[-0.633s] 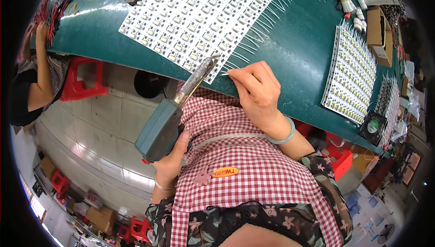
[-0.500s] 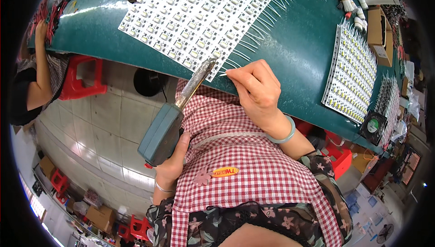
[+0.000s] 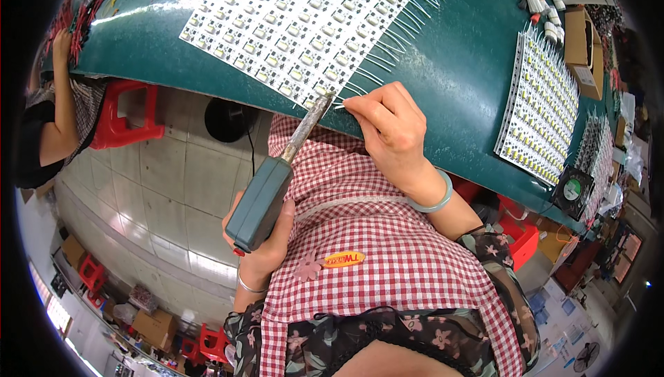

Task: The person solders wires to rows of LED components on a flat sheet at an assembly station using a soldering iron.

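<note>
Soldering iron [image 3: 277,176] gripped firmly in left hand [image 3: 266,249], tip at near edge of white board panel [image 3: 304,21] on green table [image 3: 449,79]. Thin wire [image 3: 340,105] pinched in right hand [image 3: 391,131]. Looked partway: many wires fitted, near corner left.

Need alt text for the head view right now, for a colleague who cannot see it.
The left hand holds a grey-green soldering iron, tip at the near edge of a white panel of small circuit boards. The right hand pinches a thin wire there, above a green table.
</note>
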Tool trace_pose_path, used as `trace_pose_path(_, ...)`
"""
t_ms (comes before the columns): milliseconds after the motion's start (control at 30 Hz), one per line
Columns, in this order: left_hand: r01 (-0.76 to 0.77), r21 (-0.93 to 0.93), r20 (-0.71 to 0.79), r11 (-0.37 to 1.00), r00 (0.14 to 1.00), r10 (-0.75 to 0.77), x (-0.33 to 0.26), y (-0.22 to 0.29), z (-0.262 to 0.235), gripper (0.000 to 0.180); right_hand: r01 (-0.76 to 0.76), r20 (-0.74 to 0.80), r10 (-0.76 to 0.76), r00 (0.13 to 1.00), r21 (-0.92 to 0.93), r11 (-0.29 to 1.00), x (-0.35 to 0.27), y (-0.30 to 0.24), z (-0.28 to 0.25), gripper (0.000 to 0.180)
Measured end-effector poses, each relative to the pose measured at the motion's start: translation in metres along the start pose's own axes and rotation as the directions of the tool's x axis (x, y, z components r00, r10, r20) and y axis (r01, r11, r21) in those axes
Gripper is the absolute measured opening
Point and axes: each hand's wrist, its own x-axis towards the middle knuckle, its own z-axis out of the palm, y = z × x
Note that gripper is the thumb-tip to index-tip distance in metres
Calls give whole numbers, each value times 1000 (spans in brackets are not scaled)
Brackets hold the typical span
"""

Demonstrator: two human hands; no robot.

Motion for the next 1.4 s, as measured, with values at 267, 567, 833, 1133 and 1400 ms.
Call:
trace_pose_path(267, -136, 118, 95, 984, 988, 125, 1, -6, -2, 19, 16, 4, -16, 1000, -20, 1000, 0, 1, 1, 19)
trace_pose_path(567, -170, 112, 26, 979, 985, 168, -6, -10, -5, 24, 21, 10, -21, 1000, -29, 999, 0, 0, 1, 21)
trace_pose_path(833, -273, 123, -4, 954, 961, 276, -4, -9, -3, 26, 14, -11, -14, 1000, -23, 1000, 2, -2, 0, 19)
trace_pose_path(1133, -322, 194, -6, 927, 944, 329, -4, -9, -1, 26, 44, -55, -46, 997, -48, 998, 2, -8, -1, 20)
trace_pose_path(1400, -212, 101, -52, 972, 975, 218, -11, -15, 2, 26, 28, -46, -28, 999, -11, 1000, 0, -7, 5, 21)
